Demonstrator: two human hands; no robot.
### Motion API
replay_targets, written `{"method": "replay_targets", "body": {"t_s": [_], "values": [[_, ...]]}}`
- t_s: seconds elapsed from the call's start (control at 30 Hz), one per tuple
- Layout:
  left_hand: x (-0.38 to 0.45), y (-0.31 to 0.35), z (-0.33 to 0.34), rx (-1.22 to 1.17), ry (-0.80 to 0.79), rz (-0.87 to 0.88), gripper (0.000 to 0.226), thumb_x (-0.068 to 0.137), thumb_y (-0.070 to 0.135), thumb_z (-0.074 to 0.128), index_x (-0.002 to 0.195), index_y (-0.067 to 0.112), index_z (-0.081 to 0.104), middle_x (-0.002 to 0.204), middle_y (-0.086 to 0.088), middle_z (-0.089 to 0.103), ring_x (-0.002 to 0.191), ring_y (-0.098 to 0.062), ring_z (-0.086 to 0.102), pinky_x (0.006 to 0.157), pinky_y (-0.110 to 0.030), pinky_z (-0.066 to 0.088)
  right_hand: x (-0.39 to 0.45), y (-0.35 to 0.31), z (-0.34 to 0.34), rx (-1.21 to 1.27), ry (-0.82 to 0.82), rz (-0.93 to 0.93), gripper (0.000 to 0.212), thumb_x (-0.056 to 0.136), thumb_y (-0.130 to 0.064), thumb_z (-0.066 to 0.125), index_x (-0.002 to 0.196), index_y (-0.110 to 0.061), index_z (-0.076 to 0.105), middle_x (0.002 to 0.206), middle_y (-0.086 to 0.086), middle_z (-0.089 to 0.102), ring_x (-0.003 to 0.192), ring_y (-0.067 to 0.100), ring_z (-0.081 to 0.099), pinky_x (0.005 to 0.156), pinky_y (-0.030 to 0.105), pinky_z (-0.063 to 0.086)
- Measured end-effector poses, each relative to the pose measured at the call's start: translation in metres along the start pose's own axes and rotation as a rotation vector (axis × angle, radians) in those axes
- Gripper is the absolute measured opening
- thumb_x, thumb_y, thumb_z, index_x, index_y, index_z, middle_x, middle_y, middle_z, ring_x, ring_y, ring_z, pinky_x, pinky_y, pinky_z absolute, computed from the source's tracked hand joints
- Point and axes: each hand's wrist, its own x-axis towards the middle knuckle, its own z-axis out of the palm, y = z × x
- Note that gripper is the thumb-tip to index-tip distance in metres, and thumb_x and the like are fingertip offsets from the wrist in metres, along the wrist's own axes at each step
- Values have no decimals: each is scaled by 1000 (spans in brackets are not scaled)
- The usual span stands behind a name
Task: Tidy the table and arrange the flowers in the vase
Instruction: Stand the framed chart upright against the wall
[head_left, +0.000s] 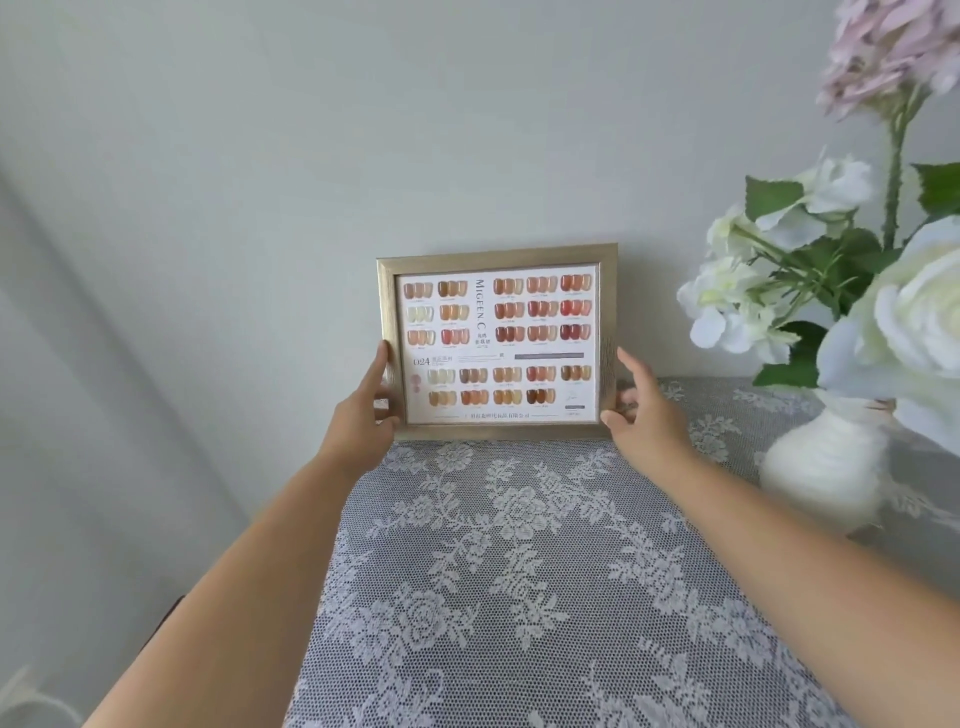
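Note:
A gold picture frame (498, 254) showing a nail-colour chart stands upright at the back of the table (519, 571), against the wall. My left hand (363, 415) grips its lower left edge. On the other side, my right hand (644, 410) holds the lower right edge, fingers partly spread. A white vase (826, 462) stands at the right on the lace cloth. It holds white flowers (753, 291) and a pale pink hydrangea (888, 47) on a tall stem.
A grey cloth with white lace roses covers the table. The plain wall (363, 130) runs right behind the frame. The table's left edge drops off below my left forearm. The flowers lean out over the right side.

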Motion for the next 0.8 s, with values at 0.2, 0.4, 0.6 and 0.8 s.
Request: {"method": "replay_targets", "body": {"t_s": [0.2, 0.4, 0.6, 0.8], "values": [[-13, 6, 3, -13, -16, -9, 102, 87, -7, 55, 144, 61, 6, 106, 19, 58, 85, -2, 65, 60, -10, 47, -12, 1, -9, -8, -8, 10, 86, 86, -7, 67, 144, -51, 20, 97, -7, 57, 74, 11, 61, 59, 24, 49], [-22, 7, 5, -10, -11, 11, 103, 85, -7, 57, 143, 63, 8, 104, 20, 59, 86, -5, 67, 67, -18, 51, -20, 6, -13, -13, -2, 16, 88, 85, -8, 68, 141, -56, 19, 90, -8, 56, 70, 12, 61, 52, 21, 47], [-27, 7, 5, -15, -12, 28, 102, 85, -5, 58, 144, 61, 8, 104, 19, 59, 84, -1, 66, 66, -12, 49, -22, 10, -14, -27, 6, 27, 89, 85, -9, 69, 139, -58, 18, 88, -5, 59, 72, 15, 63, 58, 27, 55], [-26, 6, 9, 17, 7, 45, 102, 84, -3, 58, 145, 60, 7, 103, 18, 61, 93, -15, 66, 83, -32, 53, -26, 13, -15, -10, -13, 31, 89, 86, -9, 67, 140, -58, 17, 94, -5, 62, 75, 13, 65, 63, 27, 53]]}}
